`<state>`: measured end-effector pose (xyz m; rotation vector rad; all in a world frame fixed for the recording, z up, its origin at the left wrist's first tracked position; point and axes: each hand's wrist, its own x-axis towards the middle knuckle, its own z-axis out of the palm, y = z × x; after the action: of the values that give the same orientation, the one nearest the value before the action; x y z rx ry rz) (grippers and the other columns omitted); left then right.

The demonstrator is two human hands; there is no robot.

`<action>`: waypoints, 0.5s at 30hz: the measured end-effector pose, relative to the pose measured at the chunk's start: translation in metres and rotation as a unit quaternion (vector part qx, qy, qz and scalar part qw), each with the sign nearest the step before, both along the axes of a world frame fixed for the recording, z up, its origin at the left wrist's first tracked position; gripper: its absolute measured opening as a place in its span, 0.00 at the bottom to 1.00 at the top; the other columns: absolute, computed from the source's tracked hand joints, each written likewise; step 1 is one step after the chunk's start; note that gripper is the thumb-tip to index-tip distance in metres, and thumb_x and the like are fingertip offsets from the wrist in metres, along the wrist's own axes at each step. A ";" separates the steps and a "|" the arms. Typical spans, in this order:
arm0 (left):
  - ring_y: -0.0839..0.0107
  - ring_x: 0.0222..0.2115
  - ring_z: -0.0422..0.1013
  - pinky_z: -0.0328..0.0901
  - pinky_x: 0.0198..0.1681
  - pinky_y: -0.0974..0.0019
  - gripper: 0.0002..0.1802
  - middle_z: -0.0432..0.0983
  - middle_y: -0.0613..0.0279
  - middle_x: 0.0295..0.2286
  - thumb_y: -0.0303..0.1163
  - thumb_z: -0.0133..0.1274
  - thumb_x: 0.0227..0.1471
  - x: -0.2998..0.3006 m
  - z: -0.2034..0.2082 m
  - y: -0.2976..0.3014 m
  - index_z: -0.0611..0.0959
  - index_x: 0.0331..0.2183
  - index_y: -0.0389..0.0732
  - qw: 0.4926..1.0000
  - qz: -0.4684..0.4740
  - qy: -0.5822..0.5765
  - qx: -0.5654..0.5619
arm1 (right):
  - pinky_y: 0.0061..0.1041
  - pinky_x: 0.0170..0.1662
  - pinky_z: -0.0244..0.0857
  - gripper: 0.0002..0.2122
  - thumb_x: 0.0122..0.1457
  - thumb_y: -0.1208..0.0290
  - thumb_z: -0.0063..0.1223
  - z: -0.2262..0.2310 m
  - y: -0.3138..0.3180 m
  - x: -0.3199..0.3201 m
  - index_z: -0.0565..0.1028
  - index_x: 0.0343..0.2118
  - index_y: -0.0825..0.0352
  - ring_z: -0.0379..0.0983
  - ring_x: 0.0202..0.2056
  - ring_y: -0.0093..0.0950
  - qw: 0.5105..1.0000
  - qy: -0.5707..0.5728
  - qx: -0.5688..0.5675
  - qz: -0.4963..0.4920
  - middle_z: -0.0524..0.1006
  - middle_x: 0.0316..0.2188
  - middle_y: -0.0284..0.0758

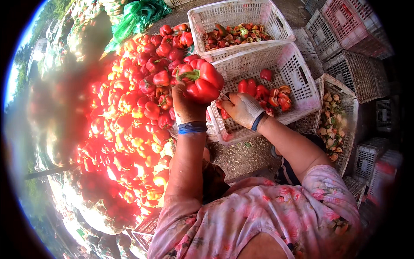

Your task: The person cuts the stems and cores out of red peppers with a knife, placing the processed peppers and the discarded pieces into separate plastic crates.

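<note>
Left hand (189,105) cups a pepper (208,83) from below, up by the crate's (297,64) left edge. Right hand's (244,110) over the crate, back up, pinching some thin tool (224,95). Both arms (184,168) stretched out.

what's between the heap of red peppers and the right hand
In the head view, the left hand, holding a large red pepper, comes between the heap and the right hand; part of a white crate shows there too.

Bright light is flooding the left side, where greenery (52,17) is showing outside. A gritty, brownish floor (246,157) is stretching below, while stacked crates (358,73) are standing in shade at right.
</note>
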<state>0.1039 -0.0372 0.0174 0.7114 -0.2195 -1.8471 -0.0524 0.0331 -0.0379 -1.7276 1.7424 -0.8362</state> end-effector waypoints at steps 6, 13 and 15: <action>0.56 0.51 0.68 0.62 0.57 0.47 0.26 0.71 0.54 0.50 0.38 0.46 0.53 -0.001 -0.011 -0.041 0.72 0.52 0.39 0.994 -0.040 0.020 -0.095 | 0.31 0.40 0.72 0.17 0.60 0.59 0.56 0.037 -0.009 -0.049 0.77 0.43 0.68 0.78 0.33 0.30 0.920 -0.342 0.130 -0.142 0.80 0.35 0.38; 0.65 0.47 0.69 0.65 0.54 0.64 0.36 0.69 0.53 0.49 0.34 0.59 0.48 -0.047 -0.026 -0.008 0.67 0.56 0.31 0.953 -0.137 -0.192 -0.190 | 0.25 0.41 0.74 0.24 0.57 0.60 0.63 0.081 -0.012 -0.053 0.70 0.53 0.66 0.75 0.45 0.28 0.783 -0.593 0.152 -0.114 0.74 0.49 0.35; 0.65 0.48 0.68 0.66 0.52 0.64 0.43 0.68 0.51 0.50 0.34 0.65 0.43 -0.063 -0.011 0.006 0.64 0.58 0.31 0.890 -0.116 -0.374 -0.235 | 0.25 0.43 0.73 0.25 0.55 0.62 0.64 0.078 -0.008 -0.056 0.69 0.53 0.67 0.75 0.45 0.28 0.763 -0.611 0.157 -0.139 0.74 0.48 0.35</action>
<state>0.0409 -0.0315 0.0066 1.0459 -1.2556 -1.5518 -0.1084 0.0249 0.0400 -0.3784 1.0541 -1.2781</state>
